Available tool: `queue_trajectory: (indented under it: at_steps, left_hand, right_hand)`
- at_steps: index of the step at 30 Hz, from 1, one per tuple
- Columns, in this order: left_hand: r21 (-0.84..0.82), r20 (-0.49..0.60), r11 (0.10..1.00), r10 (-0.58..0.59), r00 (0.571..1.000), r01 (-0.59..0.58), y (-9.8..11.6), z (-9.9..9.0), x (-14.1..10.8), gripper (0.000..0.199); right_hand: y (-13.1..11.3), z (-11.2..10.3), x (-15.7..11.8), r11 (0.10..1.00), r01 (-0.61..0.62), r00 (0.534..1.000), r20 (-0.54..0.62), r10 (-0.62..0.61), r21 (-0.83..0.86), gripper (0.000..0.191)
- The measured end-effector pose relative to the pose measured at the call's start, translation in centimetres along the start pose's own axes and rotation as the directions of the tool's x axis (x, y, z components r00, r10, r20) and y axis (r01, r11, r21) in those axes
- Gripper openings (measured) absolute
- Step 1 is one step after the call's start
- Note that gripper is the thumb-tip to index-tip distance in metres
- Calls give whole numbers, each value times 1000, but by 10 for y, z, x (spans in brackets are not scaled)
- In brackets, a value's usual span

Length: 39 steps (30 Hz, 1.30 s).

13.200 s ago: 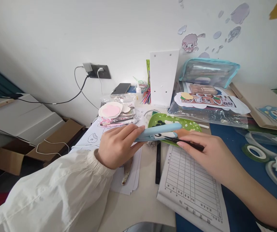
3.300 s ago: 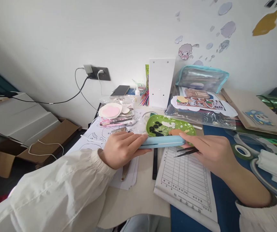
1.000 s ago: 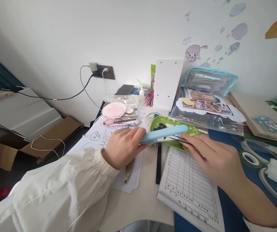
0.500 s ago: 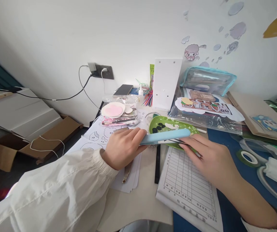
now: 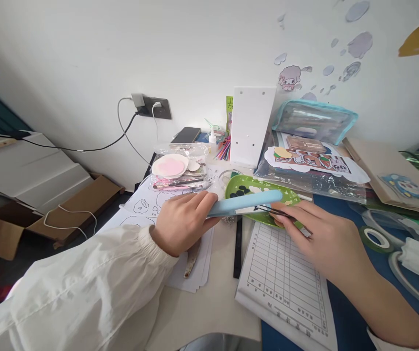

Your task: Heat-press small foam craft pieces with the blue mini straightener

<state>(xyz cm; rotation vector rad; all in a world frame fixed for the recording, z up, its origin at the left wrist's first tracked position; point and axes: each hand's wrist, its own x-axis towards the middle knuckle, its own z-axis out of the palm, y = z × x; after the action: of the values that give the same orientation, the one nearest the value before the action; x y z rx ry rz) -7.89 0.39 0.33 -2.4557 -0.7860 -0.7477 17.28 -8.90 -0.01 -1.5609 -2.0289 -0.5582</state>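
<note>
My left hand (image 5: 185,220) is closed on one end of a light blue, flat object with a rounded edge (image 5: 248,202), held tilted above the desk; its kind I cannot make out. Dark tweezers (image 5: 275,211) are pinched in my right hand (image 5: 322,234), their tips at the near side of the blue object, by a small white patch there. Behind and below lies a green leaf-patterned tray (image 5: 289,196) with black round pieces (image 5: 243,189) and white pieces, partly hidden by the blue object.
A printed grid sheet (image 5: 282,278) lies below my hands. Drawings on paper (image 5: 147,205) and a clear bag with a pink-white oval (image 5: 170,166) are at left. A white panel (image 5: 251,126) stands behind. Green tape (image 5: 376,239) and a plastic bag (image 5: 311,183) are at right.
The blue object and my left hand have shifted slightly left. My right hand has tilted a little, and more of the tweezers now shows beside the blue object.
</note>
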Motion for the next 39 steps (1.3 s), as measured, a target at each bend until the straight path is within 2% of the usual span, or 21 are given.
queue_trajectory:
  at_steps: [8,26,39]
  left_hand:
    - [21,-5,999,-45,999,45,-1,0,0,22]
    - [73,44,992,-106,993,102,-9,3,-1,25]
    - [127,134,973,-209,969,192,-8,1,1,12]
  right_hand:
    - [2,-1,3,999,-33,999,-25,34,28,20]
    - [10,11,4,988,-142,989,25,144,-58,16]
    - [9,12,5,981,-142,986,70,152,-129,21]
